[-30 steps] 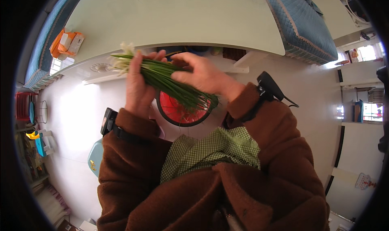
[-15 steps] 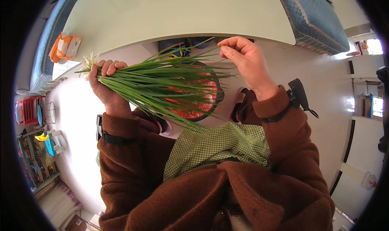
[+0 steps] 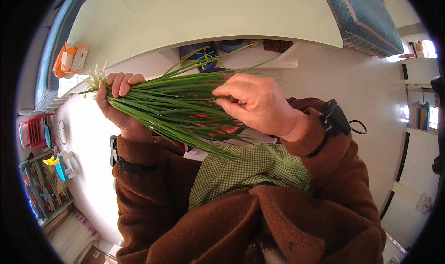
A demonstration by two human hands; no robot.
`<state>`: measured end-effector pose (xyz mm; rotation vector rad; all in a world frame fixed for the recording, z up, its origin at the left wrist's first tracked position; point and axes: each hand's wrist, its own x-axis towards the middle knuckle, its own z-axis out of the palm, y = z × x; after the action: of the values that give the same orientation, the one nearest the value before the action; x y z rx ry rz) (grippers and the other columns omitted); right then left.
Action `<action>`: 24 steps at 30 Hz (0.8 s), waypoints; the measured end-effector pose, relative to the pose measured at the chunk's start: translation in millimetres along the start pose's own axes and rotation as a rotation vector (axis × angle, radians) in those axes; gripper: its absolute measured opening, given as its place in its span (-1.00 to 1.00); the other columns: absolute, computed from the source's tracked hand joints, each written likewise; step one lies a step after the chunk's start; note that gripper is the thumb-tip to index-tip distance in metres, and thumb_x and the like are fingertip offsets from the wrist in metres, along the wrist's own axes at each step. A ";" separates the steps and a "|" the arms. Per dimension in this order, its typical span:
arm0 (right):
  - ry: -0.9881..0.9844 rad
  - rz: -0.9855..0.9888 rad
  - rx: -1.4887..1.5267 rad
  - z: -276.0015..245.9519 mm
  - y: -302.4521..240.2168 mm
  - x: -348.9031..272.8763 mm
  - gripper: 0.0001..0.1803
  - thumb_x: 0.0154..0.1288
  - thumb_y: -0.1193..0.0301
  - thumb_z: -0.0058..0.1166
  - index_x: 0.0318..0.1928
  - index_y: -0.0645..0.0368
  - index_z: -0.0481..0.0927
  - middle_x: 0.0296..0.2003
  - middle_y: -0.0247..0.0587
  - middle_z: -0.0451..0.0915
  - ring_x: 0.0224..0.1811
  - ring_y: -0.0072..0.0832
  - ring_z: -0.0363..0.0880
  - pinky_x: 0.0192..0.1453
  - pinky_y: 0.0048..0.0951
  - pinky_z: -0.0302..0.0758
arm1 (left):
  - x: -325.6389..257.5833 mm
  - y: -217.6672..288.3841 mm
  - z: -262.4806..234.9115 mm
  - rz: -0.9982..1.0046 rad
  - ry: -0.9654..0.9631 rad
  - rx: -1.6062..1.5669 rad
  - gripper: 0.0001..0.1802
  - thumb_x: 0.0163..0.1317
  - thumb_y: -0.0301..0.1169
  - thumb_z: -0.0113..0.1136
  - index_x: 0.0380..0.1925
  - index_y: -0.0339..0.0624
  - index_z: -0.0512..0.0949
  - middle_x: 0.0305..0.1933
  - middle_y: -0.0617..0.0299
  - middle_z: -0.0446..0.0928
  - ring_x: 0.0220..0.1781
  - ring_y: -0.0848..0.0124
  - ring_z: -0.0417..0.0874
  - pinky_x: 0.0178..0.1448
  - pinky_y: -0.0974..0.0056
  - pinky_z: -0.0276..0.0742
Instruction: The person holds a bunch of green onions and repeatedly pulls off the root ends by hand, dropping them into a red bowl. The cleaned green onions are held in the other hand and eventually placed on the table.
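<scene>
A bunch of spring onions [image 3: 169, 106] lies sideways in the air, its white root ends to the left and its long green leaves fanned to the right. My left hand [image 3: 121, 101] is wrapped round the bunch just below the roots. Over the leaf ends, my right hand [image 3: 259, 104] is closed in a pinch with thumb and fingertips together. What sits in that pinch is too small to make out. Below the leaves a red, dark-rimmed container is mostly hidden. A green checked apron [image 3: 250, 169] covers my lap.
A pale table [image 3: 204, 13] spans the far side, with an orange and white packet [image 3: 70, 60] at its left end. Blue quilted seats [image 3: 366, 20] flank it. Dark blue items [image 3: 199, 55] stand underneath. A shelf of small things [image 3: 44, 185] is far left.
My right hand has come left and nearer, from beyond the leaf tips to over them. It now hides much of the red container. My left hand keeps its hold on the spring onions.
</scene>
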<state>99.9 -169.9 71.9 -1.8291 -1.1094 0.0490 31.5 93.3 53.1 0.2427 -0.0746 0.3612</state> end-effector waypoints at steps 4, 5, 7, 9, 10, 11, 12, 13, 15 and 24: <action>-0.028 -0.019 0.029 6.5 2.3 1.5 -0.83 0.09 0.57 0.26 -0.25 0.22 0.63 -0.42 -0.23 0.59 -0.48 -0.39 0.55 -0.43 -0.47 0.47 | -0.8 -1.8 1.5 -0.009 -0.016 -0.006 -0.83 0.28 -0.30 0.06 -0.42 -0.06 0.33 -0.59 0.47 0.23 -0.49 0.57 0.29 -0.03 0.33 0.36; -0.015 -0.044 0.026 9.2 2.9 2.8 -0.82 0.09 0.57 0.26 -0.25 0.22 0.63 -0.42 -0.24 0.59 -0.48 -0.38 0.55 -0.43 -0.47 0.47 | -0.5 -2.4 1.3 0.005 -0.014 0.022 -0.83 0.28 -0.30 0.05 -0.42 -0.06 0.33 -0.59 0.47 0.23 -0.49 0.57 0.29 -0.03 0.32 0.36; -0.020 -0.018 -0.001 12.0 2.1 2.1 -0.83 0.09 0.57 0.25 -0.25 0.21 0.63 -0.42 -0.23 0.58 -0.47 -0.37 0.56 -0.43 -0.45 0.48 | -0.8 -3.0 1.4 -0.011 -0.030 0.001 -0.83 0.29 -0.29 0.04 -0.41 -0.06 0.33 -0.59 0.47 0.22 -0.49 0.57 0.28 -0.03 0.32 0.35; -0.025 -0.007 -0.021 13.3 2.2 1.9 -0.84 0.09 0.57 0.25 -0.26 0.21 0.63 -0.43 -0.23 0.58 -0.47 -0.36 0.56 -0.43 -0.44 0.49 | -0.8 -3.4 1.7 0.003 -0.036 0.040 -0.83 0.29 -0.28 0.03 -0.41 -0.06 0.33 -0.59 0.47 0.22 -0.49 0.57 0.28 -0.03 0.32 0.34; -0.027 -0.009 -0.024 13.7 2.6 2.0 -0.84 0.08 0.57 0.24 -0.27 0.21 0.63 -0.43 -0.23 0.58 -0.47 -0.35 0.56 -0.43 -0.44 0.49 | -0.8 -3.5 1.8 -0.014 -0.051 0.018 -0.83 0.30 -0.27 0.03 -0.41 -0.06 0.33 -0.59 0.47 0.22 -0.49 0.57 0.28 -0.03 0.32 0.34; -0.028 -0.011 -0.028 13.7 2.9 2.1 -0.84 0.08 0.57 0.24 -0.27 0.20 0.63 -0.43 -0.23 0.59 -0.47 -0.35 0.56 -0.43 -0.43 0.49 | -0.9 -3.7 2.1 0.008 -0.041 0.053 -0.83 0.30 -0.27 0.02 -0.41 -0.06 0.33 -0.59 0.46 0.22 -0.49 0.57 0.28 -0.03 0.32 0.33; -0.024 -0.019 -0.029 14.3 3.2 2.5 -0.85 0.09 0.56 0.24 -0.27 0.20 0.63 -0.43 -0.23 0.59 -0.47 -0.35 0.56 -0.43 -0.43 0.49 | -1.2 -3.8 2.1 0.012 -0.039 0.057 -0.83 0.30 -0.27 0.02 -0.41 -0.06 0.33 -0.59 0.46 0.22 -0.49 0.57 0.27 -0.04 0.32 0.33; -0.021 -0.027 -0.029 14.9 3.2 2.8 -0.85 0.09 0.56 0.23 -0.27 0.19 0.63 -0.44 -0.23 0.58 -0.47 -0.35 0.56 -0.43 -0.43 0.49 | -1.7 -4.0 2.3 0.002 -0.040 0.032 -0.83 0.30 -0.27 0.01 -0.41 -0.06 0.33 -0.59 0.46 0.22 -0.49 0.57 0.27 -0.04 0.32 0.33; -0.020 -0.029 -0.031 16.1 2.4 3.2 -0.87 0.08 0.57 0.22 -0.29 0.19 0.63 -0.45 -0.24 0.58 -0.48 -0.34 0.56 -0.44 -0.43 0.48 | -2.3 -3.9 2.6 0.018 -0.037 0.073 -0.83 0.30 -0.27 0.01 -0.41 -0.06 0.32 -0.59 0.45 0.22 -0.49 0.56 0.27 -0.06 0.32 0.31; 0.080 0.096 0.139 17.4 -1.1 0.9 -0.95 0.09 0.61 0.10 -0.45 0.21 0.56 -0.54 -0.30 0.53 -0.55 -0.55 0.48 -0.50 -0.55 0.38 | -4.6 -7.3 7.3 0.005 -0.098 0.090 -0.80 0.29 -0.29 0.00 -0.47 -0.03 0.26 -0.62 0.45 0.19 -0.55 0.56 0.23 -0.16 0.33 0.26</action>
<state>91.6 -157.0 63.7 -1.7435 -0.9392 0.1051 29.7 83.3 58.0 0.3490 -0.1562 0.3581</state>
